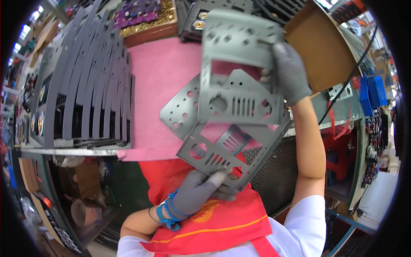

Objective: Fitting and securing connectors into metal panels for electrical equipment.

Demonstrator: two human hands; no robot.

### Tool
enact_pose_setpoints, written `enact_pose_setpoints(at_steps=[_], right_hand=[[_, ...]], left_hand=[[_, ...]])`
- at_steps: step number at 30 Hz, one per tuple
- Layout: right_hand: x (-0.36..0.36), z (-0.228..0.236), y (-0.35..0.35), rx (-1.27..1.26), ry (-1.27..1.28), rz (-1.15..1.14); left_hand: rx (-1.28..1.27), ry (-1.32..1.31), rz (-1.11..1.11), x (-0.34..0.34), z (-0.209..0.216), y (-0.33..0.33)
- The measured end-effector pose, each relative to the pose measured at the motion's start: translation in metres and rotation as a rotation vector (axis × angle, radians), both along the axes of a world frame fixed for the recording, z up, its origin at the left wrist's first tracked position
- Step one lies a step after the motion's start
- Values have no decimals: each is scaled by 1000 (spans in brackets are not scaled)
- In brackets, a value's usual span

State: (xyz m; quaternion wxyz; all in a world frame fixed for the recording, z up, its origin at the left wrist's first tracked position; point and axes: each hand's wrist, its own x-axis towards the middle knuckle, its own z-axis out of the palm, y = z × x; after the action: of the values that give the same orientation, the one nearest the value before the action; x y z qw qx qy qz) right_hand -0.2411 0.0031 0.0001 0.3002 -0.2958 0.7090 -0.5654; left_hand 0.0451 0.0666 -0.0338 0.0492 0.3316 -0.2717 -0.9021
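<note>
A grey sheet-metal panel (218, 34) with round holes, a row of slots and a wide cut-out is held up in front of me. My right hand (293, 73), in a grey glove, is closed on its right edge, and the panel looks slightly blurred. My left hand (195, 195), also gloved, has its thumb and fingers closed on the near edge of a second slotted metal panel (205, 141), tilted below the first. Behind them shows a holed metal plate (175, 113) over the pink cloth (158, 64); whether it belongs to the lower panel I cannot tell.
A row of upright grey metal panels (90, 85) stands at the left. Farther back is a tray (150, 36) of brass-coloured small parts with purple circuit boards (137, 13). A cardboard box (321, 55) and a black cable (359, 62) are on the right, near blue bins (372, 92).
</note>
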Motion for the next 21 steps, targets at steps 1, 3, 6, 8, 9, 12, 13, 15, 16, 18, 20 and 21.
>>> enact_pose_setpoints(at_steps=[1,3,6,8,9,12,13,15,16,18,20,21], right_hand=[[-4,4,3,-95,20,-28],[-7,3,9,-248,6,-107],[-16,7,21,-277,-2,-230],[-27,18,26,-604,-30,-256],[-34,26,27,-598,-33,-251],[-50,51,24,-780,-92,-441],[-52,60,24,-647,-96,-235],[-43,65,25,-498,-98,-20],[-33,60,25,-416,-135,-79],[-10,51,34,-193,-62,-48],[11,39,39,110,65,43],[19,32,39,162,96,150]], left_hand=[[13,16,15,-2,-3,4],[24,25,33,-6,-5,11],[-52,44,60,-3,-4,16],[-167,80,79,1,-3,17],[-171,47,90,3,-3,16],[-33,69,91,0,-2,21],[81,135,184,-5,-3,26],[205,205,287,-20,-6,40],[218,233,382,-30,-8,49],[259,349,450,-41,-18,58],[331,383,268,-46,-34,56],[397,406,53,-46,-40,55]])
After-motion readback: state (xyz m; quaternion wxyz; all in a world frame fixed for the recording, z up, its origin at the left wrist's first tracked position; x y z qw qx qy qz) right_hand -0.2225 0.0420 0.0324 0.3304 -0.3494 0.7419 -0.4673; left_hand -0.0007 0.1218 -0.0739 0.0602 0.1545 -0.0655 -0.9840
